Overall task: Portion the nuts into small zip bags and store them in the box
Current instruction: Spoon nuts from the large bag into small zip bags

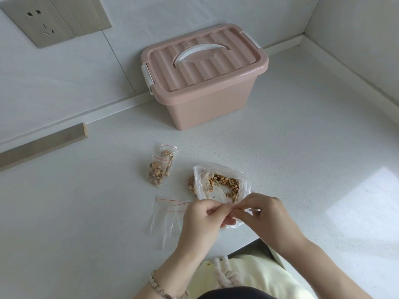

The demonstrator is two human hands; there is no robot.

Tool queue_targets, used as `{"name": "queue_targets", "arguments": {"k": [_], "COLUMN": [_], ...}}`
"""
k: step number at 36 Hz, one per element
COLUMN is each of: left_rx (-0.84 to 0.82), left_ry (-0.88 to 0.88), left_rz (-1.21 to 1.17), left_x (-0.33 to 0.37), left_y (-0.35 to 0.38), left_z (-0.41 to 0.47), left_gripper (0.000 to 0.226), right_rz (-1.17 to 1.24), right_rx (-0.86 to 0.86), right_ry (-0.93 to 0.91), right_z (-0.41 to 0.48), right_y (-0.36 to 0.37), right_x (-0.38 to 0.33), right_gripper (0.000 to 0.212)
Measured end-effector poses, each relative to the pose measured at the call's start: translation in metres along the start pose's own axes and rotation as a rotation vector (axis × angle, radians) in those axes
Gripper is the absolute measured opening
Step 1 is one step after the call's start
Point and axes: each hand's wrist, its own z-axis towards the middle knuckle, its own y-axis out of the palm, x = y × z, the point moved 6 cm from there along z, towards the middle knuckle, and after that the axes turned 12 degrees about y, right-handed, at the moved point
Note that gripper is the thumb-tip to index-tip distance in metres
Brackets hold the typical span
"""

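Pinching a small zip bag
Our left hand and right hand fingertips grip it; nut bag just beyond.

Soft, even daylight, fairly bright. A pale glare patch lies on the bench at the right of the frame. Shadows are faint. Wide-angle bending curves the edges; focus is slightly soft throughout.

White speckled counter meets pale walls; a socket upper left.
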Motion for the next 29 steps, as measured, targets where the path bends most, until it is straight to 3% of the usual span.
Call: {"name": "queue_targets", "arguments": {"k": [5, 9, 12, 16, 19, 21, 24, 25, 29], "left_rx": [-0.241, -0.367, -0.294, -0.071, -0.071, -0.062, -0.016, -0.051, -0.234], "left_ry": [0.123, 0.166, 0.071, 0.044, 0.07, 0.148, 0.49, 0.561, 0.768], "left_rz": [0.158, 0.114, 0.063, 0.468, 0.743, 0.847, 0.737, 0.68, 0.69], "left_x": [0.007, 0.013, 0.012, 0.009, 0.013, 0.014, 0.025, 0.024, 0.015], "left_y": [-0.003, -0.005, -0.009, -0.018, -0.012, -0.006, -0.001, 0.001, 0.013], "left_z": [0.01, 0.012, 0.012, 0.01, 0.007, 0.006, 0.005, 0.006, 0.008], "left_gripper": [0.018, 0.022, 0.019, 0.024, 0.033, 0.038, 0.021, 0.027, 0.091], "right_rz": [0.214, 0.331, 0.317, 0.146, 0.024, -0.026, -0.009, 0.018, 0.086], "right_rx": [-0.179, -0.276, -0.201, 0.071, 0.191, 0.204, 0.166, 0.144, 0.016], "right_ry": [0.079, 0.077, 0.115, 0.176, 0.237, 0.279, 0.274, 0.275, 0.3], "right_z": [0.004, 0.003, 0.005, 0.002, -0.002, -0.002, -0.001, -0.001, -0.001], "right_y": [-0.003, -0.006, -0.01, -0.017, -0.016, -0.015, -0.018, -0.02, -0.021], "right_x": [0.005, 0.0, -0.001, -0.003, -0.001, 0.002, 0.002, 0.001, -0.002], "right_gripper": [0.008, 0.004, 0.009, 0.011, 0.013, 0.016, 0.02, 0.02, 0.018]}}
